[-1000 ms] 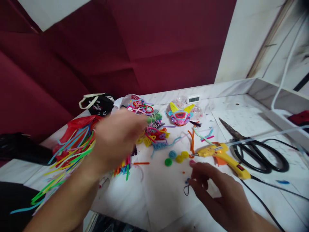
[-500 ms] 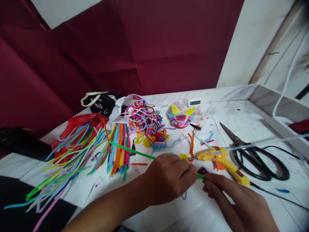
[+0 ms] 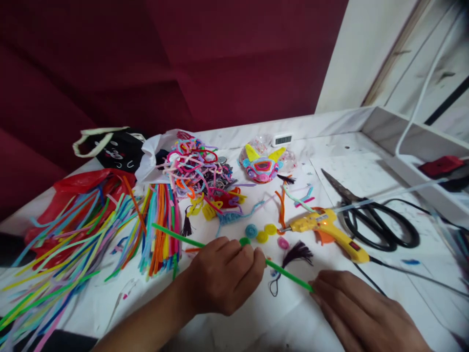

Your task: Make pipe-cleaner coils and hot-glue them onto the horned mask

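Observation:
My left hand (image 3: pixel 223 281) is closed around the middle of a long green pipe cleaner (image 3: pixel 172 234), which runs from upper left to lower right. My right hand (image 3: pixel 357 313) pinches the stick's other end near the table's front. Just beyond the stick lie a dark tassel (image 3: pixel 297 253) and a row of small coiled discs (image 3: pixel 261 236) in blue, yellow, green and pink. A yellow glue gun (image 3: pixel 330 232) rests to the right of them.
A fan of several coloured pipe cleaners (image 3: pixel 91 234) spreads over a red bag (image 3: pixel 73 183) at left. Further back sit a tangle of bent pieces (image 3: pixel 198 168) and a colourful mask (image 3: pixel 262 167). Black scissors (image 3: pixel 370 217) and cables (image 3: pixel 414 276) lie at right.
My left hand reached into the pile on the left, came back with the green pipe cleaner, and my right hand took its other end. The camera has tilted down and both hands have drawn nearer.

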Available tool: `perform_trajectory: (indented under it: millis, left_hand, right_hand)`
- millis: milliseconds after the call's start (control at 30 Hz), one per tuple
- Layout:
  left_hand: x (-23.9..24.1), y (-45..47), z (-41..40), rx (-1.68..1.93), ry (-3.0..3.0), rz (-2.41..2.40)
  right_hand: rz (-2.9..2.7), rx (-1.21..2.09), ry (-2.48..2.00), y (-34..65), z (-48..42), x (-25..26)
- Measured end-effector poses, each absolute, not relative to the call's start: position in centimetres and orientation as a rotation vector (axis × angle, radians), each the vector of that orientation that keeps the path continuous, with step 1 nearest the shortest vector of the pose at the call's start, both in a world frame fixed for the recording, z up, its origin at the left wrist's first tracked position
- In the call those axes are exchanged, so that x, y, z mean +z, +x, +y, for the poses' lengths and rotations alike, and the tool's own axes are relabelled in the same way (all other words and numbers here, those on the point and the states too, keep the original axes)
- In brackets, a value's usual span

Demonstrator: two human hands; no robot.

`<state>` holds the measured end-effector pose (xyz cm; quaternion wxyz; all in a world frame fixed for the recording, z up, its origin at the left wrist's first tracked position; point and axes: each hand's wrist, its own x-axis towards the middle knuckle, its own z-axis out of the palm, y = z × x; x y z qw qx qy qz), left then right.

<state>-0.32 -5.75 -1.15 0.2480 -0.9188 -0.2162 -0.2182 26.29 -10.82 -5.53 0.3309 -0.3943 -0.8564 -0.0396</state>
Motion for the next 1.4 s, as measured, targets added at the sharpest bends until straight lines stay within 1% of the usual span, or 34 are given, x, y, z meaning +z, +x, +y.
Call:
perform_trajectory:
  millis: [133, 467, 567, 700, 833, 900, 1033, 1133, 1267, 1400]
  left_hand:
    - [-1.5, -1.0, -7.4, -0.571, -2.609, -0.611]
    - [-2.5, -2.9, -11.0, -0.511, -2.756, -0.753]
    - [-2.9, -3.0, -11.5, -0.486, -2.794, -0.832]
    - [-2.4, -3.0, -11.5, -0.504, -2.804, -1.069]
    - [-0.3, -3.3, -10.2, -0.581, -2.742, -1.156]
    - [0.8, -3.5, -9.0, -0.569, -2.737, -1.186]
    - [1.9, -3.2, -5.4, -0.513, -2.964, -1.292]
    - [1.0, -2.3, -2.3, -0.347, -3.181, -1.433]
    - [-1.1, -1.0, 0.7, -0.151, -3.178, -1.628]
    - [-2.6, -0.2, 1.7, -0.127, -3.175, -1.739]
  right_hand:
    - [-2.277, 0.043, -0.975, 25.4, -11.2, -5.7]
    - [-2.375, 0.252, -0.919, 24.2, -12.2, -6.0]
    - [-2.39, 0.263, -0.895, 23.8, -12.4, -6.4]
    - [-2.452, 0.262, -0.859, 23.7, -12.4, -6.6]
    - [-2.541, 0.264, -0.859, 24.0, -12.1, -6.2]
    - [-2.566, 0.206, -0.869, 24.2, -11.8, -5.9]
    - [-2.599, 0.049, -0.86, 24.4, -11.4, -5.8]
    - [-2.613, 0.008, -0.878, 24.6, -11.3, -6.3]
    - [-2.626, 0.036, -0.901, 24.7, -11.3, -7.0]
    - [-2.637, 0.086, -0.913, 24.8, -11.3, -7.3]
